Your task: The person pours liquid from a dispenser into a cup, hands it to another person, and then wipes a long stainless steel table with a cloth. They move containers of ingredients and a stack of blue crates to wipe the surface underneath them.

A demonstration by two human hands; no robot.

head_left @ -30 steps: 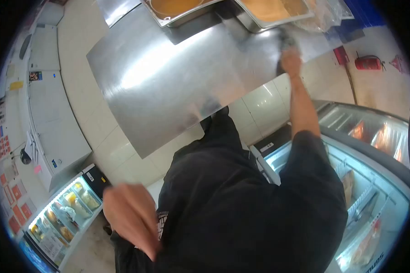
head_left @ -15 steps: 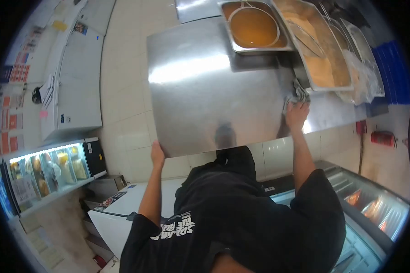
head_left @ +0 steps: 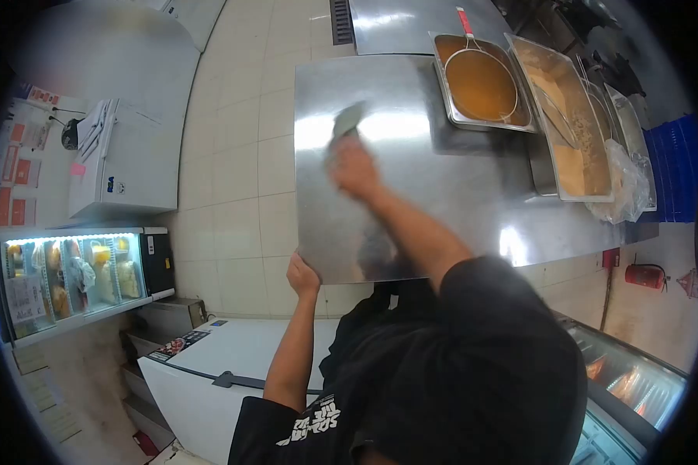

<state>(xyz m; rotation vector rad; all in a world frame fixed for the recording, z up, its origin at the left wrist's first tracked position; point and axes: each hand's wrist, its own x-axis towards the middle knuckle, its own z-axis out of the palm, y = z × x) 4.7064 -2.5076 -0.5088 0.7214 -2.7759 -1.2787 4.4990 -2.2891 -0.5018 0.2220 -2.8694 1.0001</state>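
My right hand (head_left: 354, 169), smeared by motion, presses a grey-green cloth (head_left: 349, 120) onto the left part of the stainless steel table (head_left: 411, 209). At the table's near left corner, my left hand (head_left: 302, 274) grips the edge, with some of its fingers hidden. To the right of the cloth stands a steel pan of orange-brown liquid (head_left: 481, 84), with a red-handled strainer (head_left: 465, 23) resting in it. Beside it is a long deep tray (head_left: 547, 174) of tan powder, with a wire-rimmed sieve (head_left: 558, 120) lying inside.
A clear plastic bag (head_left: 624, 186) and a blue crate (head_left: 675, 155) are at the far right. White chest freezers (head_left: 225, 349) stand behind me and to the left (head_left: 136, 167). A lit display fridge (head_left: 77, 279) is at the left. A fire extinguisher (head_left: 645, 276) hangs on the right wall.
My right hand has swept the cloth from beside the long tray across to the table's left part. My left hand stays at the corner. The camera view has shifted.
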